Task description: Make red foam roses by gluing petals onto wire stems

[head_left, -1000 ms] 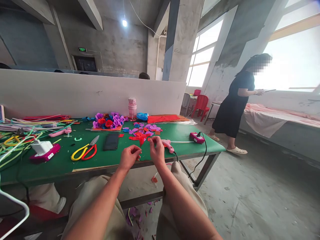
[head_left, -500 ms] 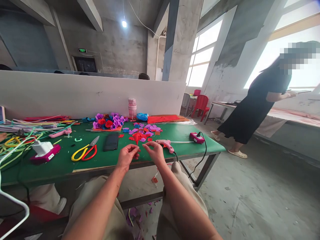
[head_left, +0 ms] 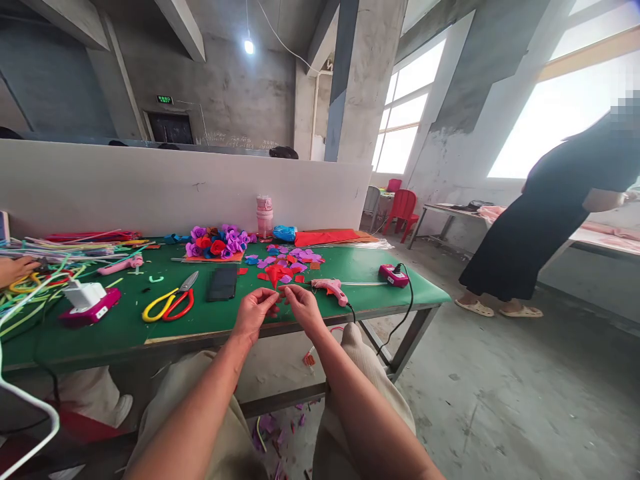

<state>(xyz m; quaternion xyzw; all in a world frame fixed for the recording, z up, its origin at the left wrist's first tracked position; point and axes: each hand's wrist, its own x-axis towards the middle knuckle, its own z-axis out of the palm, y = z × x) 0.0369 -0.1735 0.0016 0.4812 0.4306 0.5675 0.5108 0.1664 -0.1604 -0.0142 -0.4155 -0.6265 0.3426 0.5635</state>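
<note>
Over the table's near edge, my left hand (head_left: 254,312) is closed in a pinch on a red paper flower piece (head_left: 275,275), which flares upward from the fingertips. My right hand (head_left: 303,309) meets it from the other side, thumb and finger pressed together at the base of the red paper; what lies between them is too small to make out. Behind the hands are scattered purple, red and blue paper petals (head_left: 305,256). A pink glue gun (head_left: 334,289) rests just right of my right hand.
Scissors (head_left: 171,301) and a black phone (head_left: 222,284) lie to the left. Finished paper flowers (head_left: 218,245), a pink bottle (head_left: 265,216) and red paper (head_left: 327,237) line the back. A co-worker's hand (head_left: 17,269) is far left; a person (head_left: 545,207) stands right.
My right hand has moved left, and its fingertips now meet those of my left hand. The standing person has moved to the right. A co-worker's hand has come further in at the left.
</note>
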